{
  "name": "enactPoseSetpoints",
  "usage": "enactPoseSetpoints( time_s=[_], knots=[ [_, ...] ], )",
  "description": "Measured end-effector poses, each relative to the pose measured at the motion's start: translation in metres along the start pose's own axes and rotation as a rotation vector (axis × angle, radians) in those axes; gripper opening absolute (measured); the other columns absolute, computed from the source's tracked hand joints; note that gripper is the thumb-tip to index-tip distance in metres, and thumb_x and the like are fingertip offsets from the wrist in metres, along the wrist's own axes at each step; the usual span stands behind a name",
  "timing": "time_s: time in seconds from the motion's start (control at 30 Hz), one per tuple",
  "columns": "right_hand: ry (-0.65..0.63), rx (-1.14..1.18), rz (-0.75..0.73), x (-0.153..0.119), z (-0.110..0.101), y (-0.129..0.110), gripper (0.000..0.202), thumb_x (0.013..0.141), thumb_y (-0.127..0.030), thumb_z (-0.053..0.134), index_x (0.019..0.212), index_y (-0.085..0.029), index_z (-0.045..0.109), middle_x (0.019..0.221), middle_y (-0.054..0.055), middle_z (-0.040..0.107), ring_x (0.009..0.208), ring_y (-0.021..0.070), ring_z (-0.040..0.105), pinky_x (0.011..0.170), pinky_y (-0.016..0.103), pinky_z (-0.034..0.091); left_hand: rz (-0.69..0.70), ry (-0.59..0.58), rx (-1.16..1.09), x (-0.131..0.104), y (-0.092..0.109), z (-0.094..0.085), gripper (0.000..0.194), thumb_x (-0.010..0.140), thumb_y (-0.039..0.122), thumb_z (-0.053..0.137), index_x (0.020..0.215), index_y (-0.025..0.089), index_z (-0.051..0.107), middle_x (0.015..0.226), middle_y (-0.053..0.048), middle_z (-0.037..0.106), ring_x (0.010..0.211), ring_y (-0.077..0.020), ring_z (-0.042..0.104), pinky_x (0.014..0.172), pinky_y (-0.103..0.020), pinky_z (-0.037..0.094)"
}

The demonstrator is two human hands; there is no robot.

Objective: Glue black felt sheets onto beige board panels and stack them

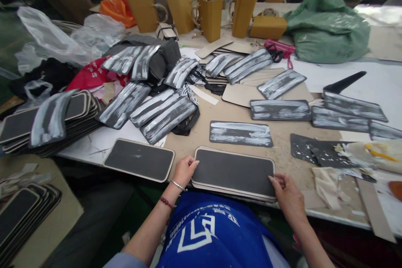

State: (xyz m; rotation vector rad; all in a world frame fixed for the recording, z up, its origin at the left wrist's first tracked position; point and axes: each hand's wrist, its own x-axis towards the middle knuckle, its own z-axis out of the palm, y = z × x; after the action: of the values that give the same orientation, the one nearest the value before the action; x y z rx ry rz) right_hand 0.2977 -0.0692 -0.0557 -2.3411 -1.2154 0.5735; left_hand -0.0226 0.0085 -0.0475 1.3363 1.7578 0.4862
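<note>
Currently, the left hand [185, 170] pinches the left edge of a dark panel [234, 172] at lower centre of the frame, and the right hand [287, 192] grips its right edge. It lies flat at the surface's [285, 130] front edge, pale-bordered and free of white streaks, like the second panel [140, 159] to its left. Further out, white-streaked strips [241, 133] fill the middle and right; their coating looks done. Unstreaked panels are left in the lower-left stack [21, 207].
</note>
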Motion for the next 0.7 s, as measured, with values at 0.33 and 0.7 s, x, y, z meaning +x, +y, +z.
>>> enactPoseSetpoints(
  time_s=[0.33,0.7],
  knots=[
    [0.008,-0.001,-0.015,-0.0013,0.0019,0.0013,0.052,0.067,-0.069,0.039,0.082,-0.02,0.052,0.067,0.006,0.061,0.065,0.024,0.059,0.062,0.037,0.044,0.034,0.003,0.02,0.0022,-0.0059,0.0015,0.025,0.069,0.039,0.05,0.056,0.019,0.051,0.052,0.002,0.054,0.054,-0.0132,0.05,0.054,-0.024,0.035],
    [0.052,0.052,-0.078,-0.0043,0.0102,0.0101,0.037,0.075,-0.055,0.04,0.083,-0.021,0.051,0.066,0.004,0.059,0.063,0.0211,0.057,0.062,0.034,0.043,0.047,0.028,0.078,0.0005,-0.0011,0.0017,0.028,0.067,0.045,0.049,0.053,0.02,0.048,0.05,0.001,0.053,0.052,-0.0145,0.05,0.053,-0.025,0.034]
  ],
)
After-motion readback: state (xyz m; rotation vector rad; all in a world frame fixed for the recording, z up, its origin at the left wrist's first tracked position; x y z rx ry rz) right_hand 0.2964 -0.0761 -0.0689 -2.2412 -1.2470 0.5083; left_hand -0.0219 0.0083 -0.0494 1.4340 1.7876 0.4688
